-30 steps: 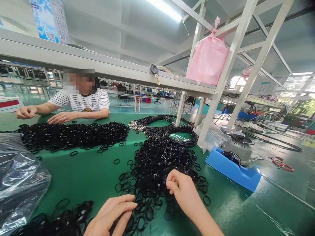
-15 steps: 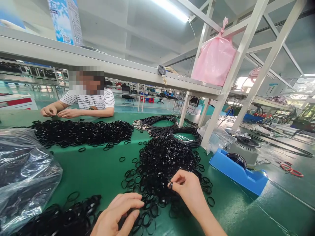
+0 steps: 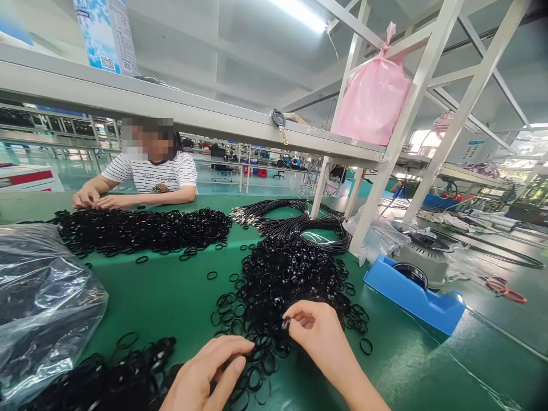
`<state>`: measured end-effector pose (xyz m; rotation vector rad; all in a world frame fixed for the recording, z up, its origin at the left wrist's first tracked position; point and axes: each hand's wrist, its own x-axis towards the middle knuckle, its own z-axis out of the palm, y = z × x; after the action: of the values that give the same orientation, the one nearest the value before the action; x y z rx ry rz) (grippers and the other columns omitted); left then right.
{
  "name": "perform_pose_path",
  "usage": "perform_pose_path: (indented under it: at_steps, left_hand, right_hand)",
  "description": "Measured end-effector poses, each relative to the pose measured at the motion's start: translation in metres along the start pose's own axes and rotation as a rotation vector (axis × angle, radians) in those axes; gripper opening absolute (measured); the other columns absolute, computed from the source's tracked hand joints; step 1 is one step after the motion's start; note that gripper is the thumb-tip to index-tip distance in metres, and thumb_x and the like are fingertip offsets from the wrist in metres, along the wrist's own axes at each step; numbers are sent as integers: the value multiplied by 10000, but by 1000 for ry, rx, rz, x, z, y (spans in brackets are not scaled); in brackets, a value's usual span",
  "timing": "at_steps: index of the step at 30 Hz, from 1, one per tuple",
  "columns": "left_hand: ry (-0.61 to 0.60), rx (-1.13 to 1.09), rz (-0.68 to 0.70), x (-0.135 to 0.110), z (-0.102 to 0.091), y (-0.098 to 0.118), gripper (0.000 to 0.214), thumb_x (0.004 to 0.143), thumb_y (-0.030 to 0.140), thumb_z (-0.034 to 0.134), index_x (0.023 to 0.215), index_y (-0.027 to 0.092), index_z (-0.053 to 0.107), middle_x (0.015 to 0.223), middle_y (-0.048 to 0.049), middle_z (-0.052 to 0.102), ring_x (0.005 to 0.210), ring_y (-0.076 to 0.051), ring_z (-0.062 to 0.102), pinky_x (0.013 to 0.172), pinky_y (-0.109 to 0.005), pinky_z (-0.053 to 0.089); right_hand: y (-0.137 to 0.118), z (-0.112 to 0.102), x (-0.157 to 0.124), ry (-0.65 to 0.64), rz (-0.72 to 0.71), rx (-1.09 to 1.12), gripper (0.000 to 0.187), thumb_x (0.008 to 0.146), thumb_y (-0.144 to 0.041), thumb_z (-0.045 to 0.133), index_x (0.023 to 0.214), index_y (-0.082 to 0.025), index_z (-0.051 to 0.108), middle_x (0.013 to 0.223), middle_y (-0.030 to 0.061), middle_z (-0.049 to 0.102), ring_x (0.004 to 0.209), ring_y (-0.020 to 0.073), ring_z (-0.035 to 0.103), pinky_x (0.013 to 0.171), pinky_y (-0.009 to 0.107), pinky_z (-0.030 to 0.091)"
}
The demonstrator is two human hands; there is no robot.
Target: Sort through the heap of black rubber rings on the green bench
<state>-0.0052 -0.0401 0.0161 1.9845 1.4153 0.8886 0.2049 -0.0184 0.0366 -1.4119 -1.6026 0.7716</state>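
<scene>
right hand at o-ring pile edge

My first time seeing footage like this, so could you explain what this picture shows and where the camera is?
This is one view from a camera worn on a person's head, looking down at their own hands. The right hand pinches a small black ring between its fingertips. The left hand sits among a heap of black rings on a green table. A co-worker sits across the table behind another heap.
</scene>
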Motion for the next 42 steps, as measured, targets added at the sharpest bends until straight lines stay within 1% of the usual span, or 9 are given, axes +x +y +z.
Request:
perform_pose_path:
  at_steps: [5, 11, 18, 23, 27, 31, 34, 38, 42]
  left_hand:
    - [-53, -140, -65, 0, 7, 20, 255, 836, 461, 496, 846, 260, 653, 836, -2, 659, 756, -186, 593, 635, -229, 462]
    - [-109, -362, -205, 3, 9, 23, 315, 825, 464, 467, 678, 192, 526, 624, 31, 497, 563, -128, 418, 507, -219, 306]
    - [-19, -207, -205, 4, -4, 20, 320, 848, 453, 423, 654, 208, 492, 655, 28, 478, 662, -165, 450, 591, -232, 335]
    - [-119, -22, -73, 3, -8, 11, 136, 814, 264, 474, 761, 217, 590, 860, -5, 603, 736, -173, 543, 655, -245, 382]
    - [-88, 100, -16, 4, -26, 14, 149, 797, 221, 497, 695, 218, 605, 869, 6, 625, 778, -165, 574, 693, -248, 388]
    - [-76, 18, -142, 6, -44, 18, 30, 693, 210, 603, 689, 209, 573, 700, 37, 584, 652, -148, 550, 580, -226, 382]
    - [-98, -49, -106, 6, -52, 17, 63, 727, 211, 574, 779, 215, 609, 787, 28, 616, 690, -146, 568, 604, -226, 400]
    - [14, -33, -97, 7, -69, 17, 152, 779, 292, 566, 657, 200, 571, 683, 26, 617, 649, -152, 566, 595, -237, 400]
    - [100, -31, -122, 7, -92, 18, 196, 809, 388, 551, 727, 211, 574, 633, 38, 610, 629, -158, 565, 590, -242, 405]
  right_hand:
    - [-11, 23, -13, -80, -32, -56, 256, 666, -91, 492, 762, -213, 696, 647, -30, 648, 563, 109, 538, 511, 193, 369]
    - [-14, 32, -22, -98, -249, 26, 276, 757, -96, 535, 776, -284, 737, 804, -34, 706, 699, 125, 616, 627, 195, 441]
    - [4, 30, -9, 51, -14, 294, 151, 759, -166, 588, 786, -198, 733, 785, 39, 715, 743, 191, 647, 682, 269, 497]
    - [24, 21, -3, 186, -264, -154, 392, 816, -69, 379, 974, -223, 703, 1096, 71, 652, 1019, 224, 583, 919, 403, 440]
    - [26, 25, -8, 225, -367, -341, 414, 819, -36, 323, 964, -224, 661, 1180, 77, 574, 1094, 222, 521, 919, 405, 439]
    - [15, 42, -17, 126, -517, -294, 301, 870, -83, 373, 959, -230, 620, 1064, 61, 606, 1007, 192, 557, 844, 315, 475]
    - [8, 60, -24, -1, -629, -243, 283, 873, -67, 378, 957, -232, 592, 970, 39, 632, 900, 167, 588, 765, 262, 480]
    - [9, 92, -32, -116, -708, -229, 264, 840, -51, 422, 922, -237, 591, 830, 7, 653, 751, 154, 603, 660, 236, 469]
    - [6, 129, -33, -167, -759, -430, 230, 700, -165, 699, 907, -248, 640, 797, 3, 670, 687, 215, 619, 567, 278, 459]
